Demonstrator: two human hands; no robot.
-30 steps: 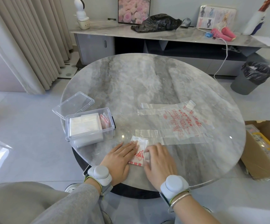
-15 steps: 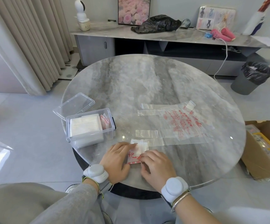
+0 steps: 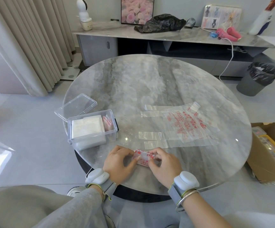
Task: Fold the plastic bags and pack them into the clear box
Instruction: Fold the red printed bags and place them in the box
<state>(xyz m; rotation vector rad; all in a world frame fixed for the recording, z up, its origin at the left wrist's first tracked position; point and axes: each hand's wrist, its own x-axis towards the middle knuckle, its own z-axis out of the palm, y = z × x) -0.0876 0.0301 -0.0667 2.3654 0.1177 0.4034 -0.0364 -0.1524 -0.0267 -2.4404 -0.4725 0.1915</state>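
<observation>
Head view, looking down on a round grey marble-patterned table [image 3: 150, 79]. Your left hand [image 3: 118, 162] and right hand [image 3: 164, 165] meet near the table's front edge. The fingers of both are curled, pinching a small folded plastic bag [image 3: 143, 158], clear with red print, one hand at each end. Whether the packet rests on the tabletop or is lifted just off it is hard to tell.

Near your left hand sits the clear box [image 3: 90, 113], with its lid [image 3: 75, 106] lying off behind it. A white stack [image 3: 87, 125] fills most of the box, and a few red-printed folded bags [image 3: 108, 124] stand in the narrow space at its right end. Beyond your right hand, unfolded bags [image 3: 183, 125] lie flat on the table.

You appear to be finishing the last fold on this bag. The next move likely calls for a firm pinch so the slippery film does not spring open. Then carry it left and slot it upright beside the red-printed ones. The flat bags are not yet folded.
</observation>
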